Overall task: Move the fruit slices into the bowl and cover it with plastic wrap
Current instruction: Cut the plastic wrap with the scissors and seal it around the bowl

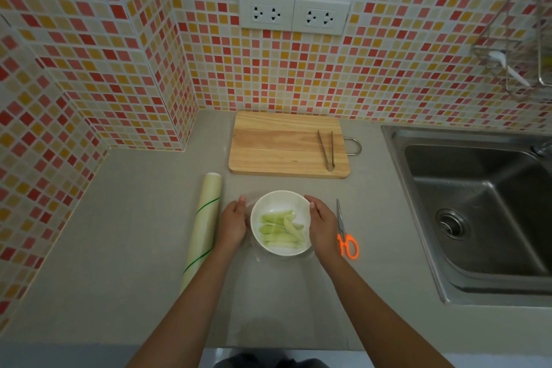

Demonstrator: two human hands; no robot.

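A white bowl stands on the grey counter and holds several pale green fruit slices. A clear sheet of plastic wrap lies over the bowl, its crumpled edges showing around the rim. My left hand presses against the bowl's left side and my right hand against its right side, both on the wrap. The plastic wrap roll lies just left of my left hand.
Orange-handled scissors lie right of my right hand. A wooden cutting board with metal tongs on it sits behind the bowl. A steel sink is at the right. Tiled walls close off the back and left.
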